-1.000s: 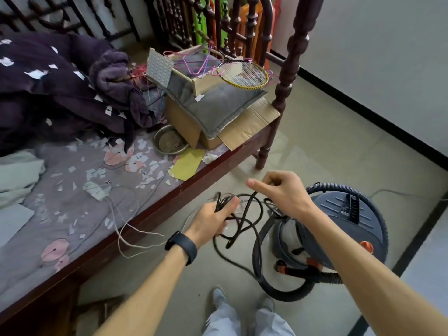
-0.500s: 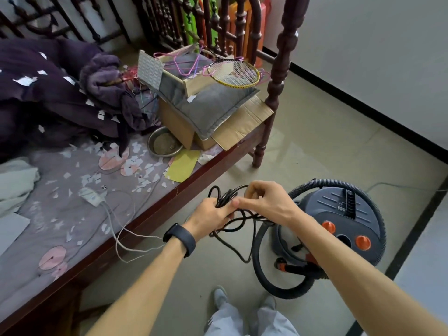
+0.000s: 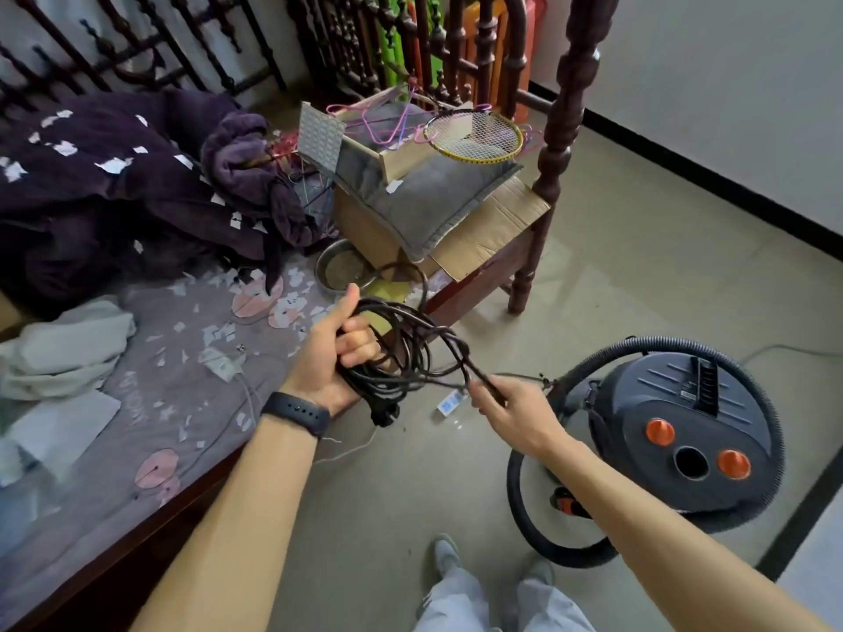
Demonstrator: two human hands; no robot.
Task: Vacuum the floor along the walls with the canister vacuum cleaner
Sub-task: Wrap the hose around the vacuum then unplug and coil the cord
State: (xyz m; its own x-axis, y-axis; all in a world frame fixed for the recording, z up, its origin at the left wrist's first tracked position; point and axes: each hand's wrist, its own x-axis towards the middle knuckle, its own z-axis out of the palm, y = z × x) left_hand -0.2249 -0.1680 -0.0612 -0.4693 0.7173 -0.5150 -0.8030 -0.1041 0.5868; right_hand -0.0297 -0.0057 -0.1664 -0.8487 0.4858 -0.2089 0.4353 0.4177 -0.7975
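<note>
In the head view, the canister vacuum cleaner (image 3: 675,426) is seen standing upright on the floor (image 3: 638,275), to the right of the person's feet and well apart from the bed (image 3: 159,358). Its dark lid is turned up toward the camera, with the handle slot on the far side and the two orange knobs and round opening on the near side. The ribbed hose (image 3: 524,508) is curved round the body in a wide loop.

The black power cord (image 3: 401,348) is gathered into a loose coil, and the bundle is gripped by the left hand (image 3: 337,353), fingers curled round it and thumb raised. The plug (image 3: 385,415) is hung below that hand, pointing down.

One strand is drawn from the coil down and to the right, its long axis slanting toward the vacuum. It is pinched between the thumb and fingers of the right hand (image 3: 515,412), beyond which a thin line is stretched to the canister.

A cardboard box (image 3: 492,230), a badminton racket (image 3: 474,136) and a metal bowl (image 3: 340,269) are seen on the bed.
</note>
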